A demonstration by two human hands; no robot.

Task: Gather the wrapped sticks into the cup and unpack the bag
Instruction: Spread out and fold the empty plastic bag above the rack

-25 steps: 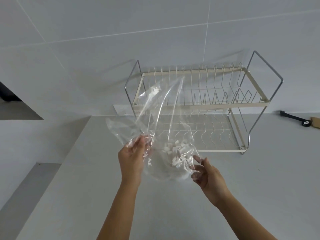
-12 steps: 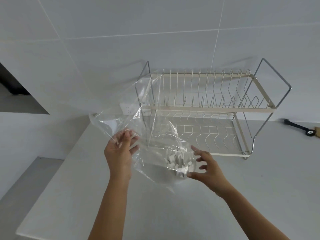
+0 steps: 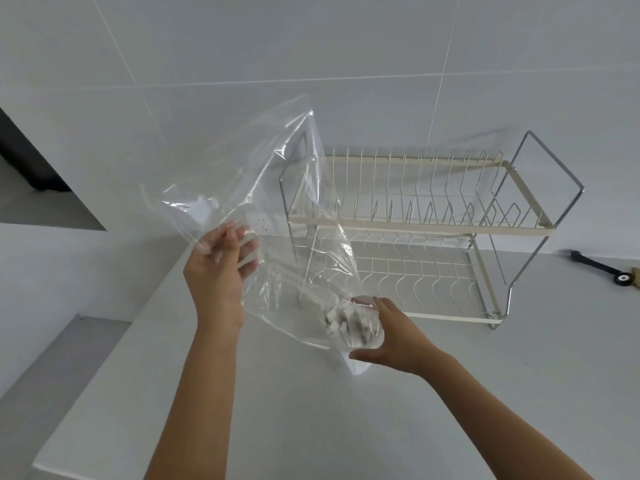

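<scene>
While the bundle of white paper-wrapped sticks [image 3: 349,322] is sitting in what looks like a clear cup [image 3: 363,336] at the low corner of the large clear plastic bag [image 3: 263,209], both are hanging just above the pale grey countertop [image 3: 485,393]. The sticks are leaning with their long axis up and to the left, towards the bag's upper end; whether that end is the open mouth, I cannot tell. The right hand [image 3: 394,336] is nearer: it is cupping the cup through the film, fingers curled round its far side, thumb underneath. The left hand [image 3: 218,271] is well apart, up and to the left, gripping the bag's upper film, fingers folded over it. Judging from this, the cup needs to travel up-left along the bag to come out. Behind the bag, a cream two-tier wire dish rack [image 3: 415,230] is standing against the white tiled wall [image 3: 311,46].
</scene>
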